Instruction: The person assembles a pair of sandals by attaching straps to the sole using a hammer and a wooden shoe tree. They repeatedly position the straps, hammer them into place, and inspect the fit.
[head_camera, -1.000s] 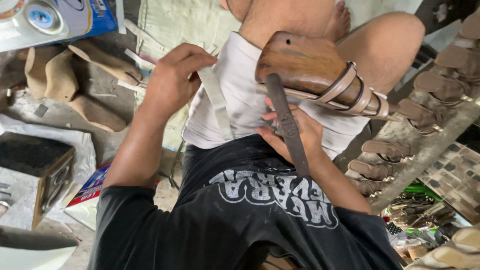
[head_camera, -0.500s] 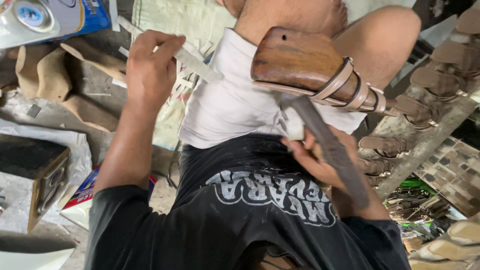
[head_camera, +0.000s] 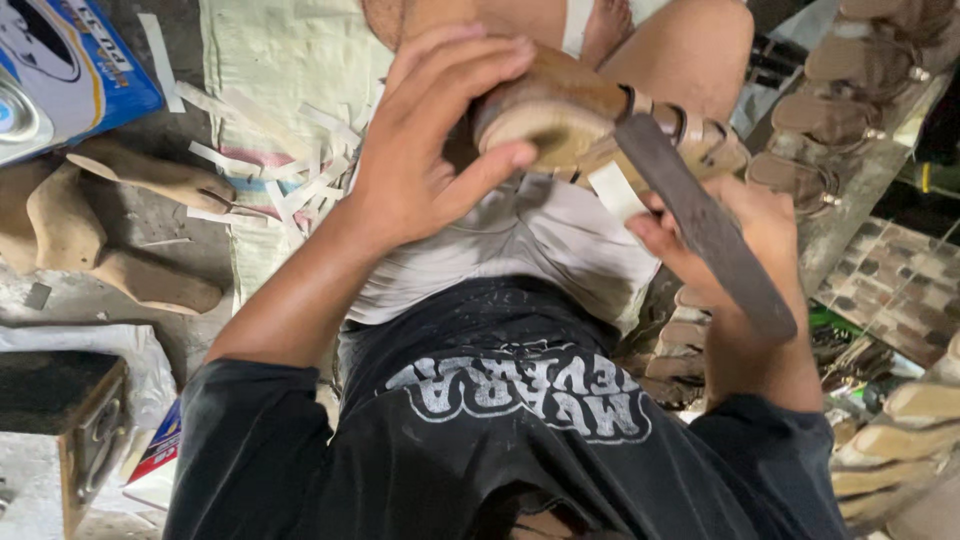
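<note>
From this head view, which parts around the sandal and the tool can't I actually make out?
- Tan sandal on a wooden last: its far side is hidden by the left hand.
- Dark flat metal tool: its grip end is buried in the right hand.
- White strip: its upper end disappears under the sandal's sole.
- Stacked brown sandals: cut off by the right edge.

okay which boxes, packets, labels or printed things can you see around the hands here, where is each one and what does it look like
Blue carton: top left corner on the floor, flat, glossy, blue with orange edge and a round picture.
Small packet: lower left beside a dark wooden box, flat, red and blue.
Shirt print: on the black shirt, bottom centre, white block lettering.
No screens or signs.
</note>
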